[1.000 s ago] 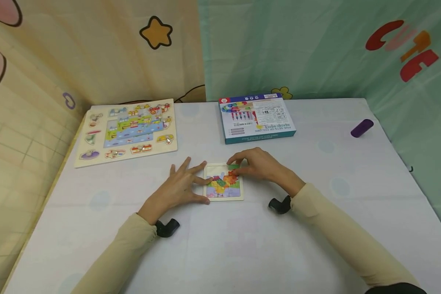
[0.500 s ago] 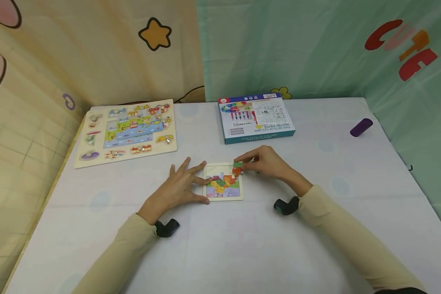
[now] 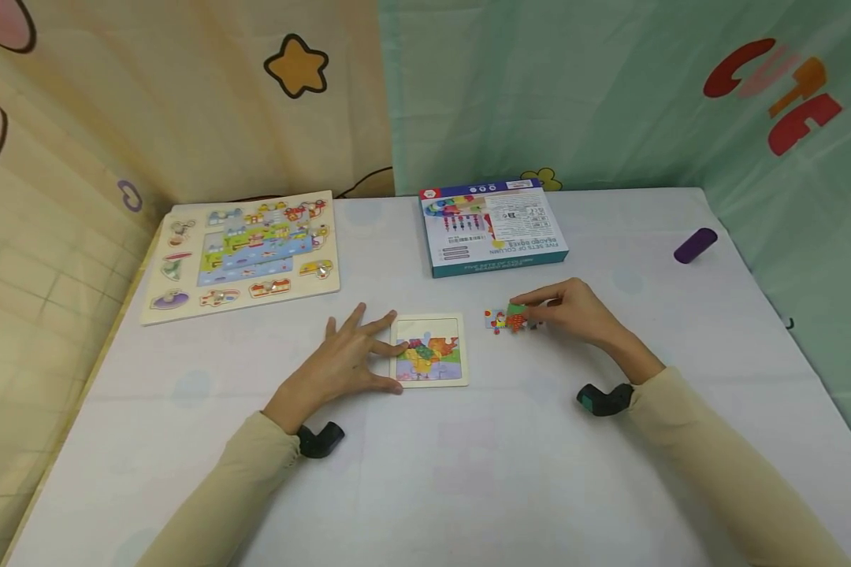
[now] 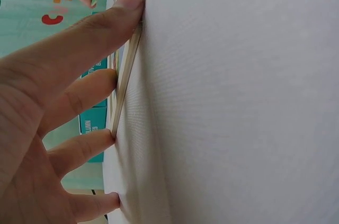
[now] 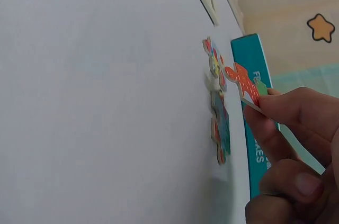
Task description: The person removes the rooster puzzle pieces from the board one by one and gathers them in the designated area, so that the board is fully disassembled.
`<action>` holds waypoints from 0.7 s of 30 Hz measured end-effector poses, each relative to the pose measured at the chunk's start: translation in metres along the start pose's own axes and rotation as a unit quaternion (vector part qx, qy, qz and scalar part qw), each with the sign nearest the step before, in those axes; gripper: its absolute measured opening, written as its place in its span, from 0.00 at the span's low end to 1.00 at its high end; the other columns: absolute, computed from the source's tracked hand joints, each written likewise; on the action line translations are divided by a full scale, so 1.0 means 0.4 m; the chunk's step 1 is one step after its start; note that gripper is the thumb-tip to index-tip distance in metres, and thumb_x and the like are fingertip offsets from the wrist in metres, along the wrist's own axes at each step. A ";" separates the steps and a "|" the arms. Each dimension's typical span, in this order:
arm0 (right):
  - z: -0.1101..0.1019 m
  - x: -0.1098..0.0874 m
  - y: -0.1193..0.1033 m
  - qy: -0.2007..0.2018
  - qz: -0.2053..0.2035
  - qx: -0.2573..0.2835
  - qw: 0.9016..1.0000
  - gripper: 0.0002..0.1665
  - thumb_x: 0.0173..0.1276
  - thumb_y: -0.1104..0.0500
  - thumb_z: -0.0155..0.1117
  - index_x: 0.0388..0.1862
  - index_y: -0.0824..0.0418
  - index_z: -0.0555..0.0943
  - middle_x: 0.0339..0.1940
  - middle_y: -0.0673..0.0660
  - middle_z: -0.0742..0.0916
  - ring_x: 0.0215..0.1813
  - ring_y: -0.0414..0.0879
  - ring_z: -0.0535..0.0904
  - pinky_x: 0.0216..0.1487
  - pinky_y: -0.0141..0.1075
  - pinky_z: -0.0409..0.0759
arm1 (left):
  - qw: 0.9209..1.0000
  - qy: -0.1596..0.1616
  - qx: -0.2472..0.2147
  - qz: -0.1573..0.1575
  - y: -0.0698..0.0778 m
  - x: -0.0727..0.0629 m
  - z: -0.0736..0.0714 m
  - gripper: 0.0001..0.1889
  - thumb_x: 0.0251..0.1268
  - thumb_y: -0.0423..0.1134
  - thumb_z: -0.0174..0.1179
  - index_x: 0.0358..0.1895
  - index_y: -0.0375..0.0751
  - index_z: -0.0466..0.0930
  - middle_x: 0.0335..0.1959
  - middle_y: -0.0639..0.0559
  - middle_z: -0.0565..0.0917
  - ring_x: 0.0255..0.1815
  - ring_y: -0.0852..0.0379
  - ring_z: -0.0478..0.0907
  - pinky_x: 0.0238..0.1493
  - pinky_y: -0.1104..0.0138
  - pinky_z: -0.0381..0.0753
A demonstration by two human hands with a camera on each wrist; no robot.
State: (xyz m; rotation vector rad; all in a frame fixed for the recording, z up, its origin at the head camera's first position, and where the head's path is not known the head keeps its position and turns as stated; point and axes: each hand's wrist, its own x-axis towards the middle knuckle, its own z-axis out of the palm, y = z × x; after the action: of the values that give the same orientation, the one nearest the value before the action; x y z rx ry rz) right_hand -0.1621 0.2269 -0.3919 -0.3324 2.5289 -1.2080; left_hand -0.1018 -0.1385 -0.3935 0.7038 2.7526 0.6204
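A small square jigsaw tray (image 3: 464, 370) lies mid-table, with joined pieces showing a colourful picture in its lower part and bare wood along its top. My left hand (image 3: 343, 358) rests at the tray's left side with fingers spread; thumb and fingertips touch the tray's edge in the left wrist view. To the right of the tray, my right hand (image 3: 574, 311) pinches a red and green jigsaw piece (image 3: 516, 318) between thumb and finger. In the right wrist view this piece is held tilted above the table, close to loose pieces (image 5: 221, 121) lying there.
Behind the tray lies a flat box (image 3: 496, 228) with teal sides. A wooden peg puzzle board (image 3: 184, 311) is at the back left, and a purple cylinder (image 3: 696, 246) lies at the far right. Curtains (image 3: 610, 94) hang behind the table.
My right hand has lifted the red and green jigsaw piece from the tray's upper right corner and carried it right, uncovering loose pieces. My left hand has stayed in place.
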 end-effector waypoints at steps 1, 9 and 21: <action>-0.008 -0.006 0.007 0.004 0.004 -0.003 1.000 0.14 0.67 0.57 0.67 0.50 0.55 0.88 0.48 0.55 0.89 0.33 0.49 0.74 0.30 0.32 0.72 | 1.000 -0.001 -0.001 -0.002 0.000 0.000 0.000 0.34 0.37 0.59 0.79 0.53 0.52 0.86 0.74 0.47 0.64 0.77 0.29 0.42 0.61 0.24 0.40; -0.059 -0.051 0.055 0.025 0.040 -0.020 0.999 0.15 0.69 0.56 0.65 0.52 0.58 0.87 0.54 0.60 0.85 0.41 0.49 0.69 0.33 0.33 0.67 | 1.000 -0.003 -0.003 -0.005 -0.001 -0.001 0.000 0.34 0.37 0.59 0.79 0.54 0.52 0.85 0.75 0.47 0.63 0.77 0.29 0.42 0.62 0.25 0.39; -0.056 -0.057 0.069 0.055 0.046 -0.077 0.994 0.14 0.67 0.59 0.65 0.49 0.60 0.88 0.47 0.61 0.87 0.33 0.50 0.70 0.27 0.33 0.67 | 1.000 0.005 -0.011 -0.001 -0.002 -0.003 0.005 0.35 0.38 0.59 0.78 0.56 0.53 0.84 0.75 0.48 0.63 0.77 0.31 0.41 0.63 0.25 0.38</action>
State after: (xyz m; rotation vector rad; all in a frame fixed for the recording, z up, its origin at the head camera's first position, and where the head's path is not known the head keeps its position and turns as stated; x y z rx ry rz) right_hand -0.1516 0.2676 -0.3961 -0.1867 2.7078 -1.0257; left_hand -0.1005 -0.1391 -0.3954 0.6940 2.7512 0.6540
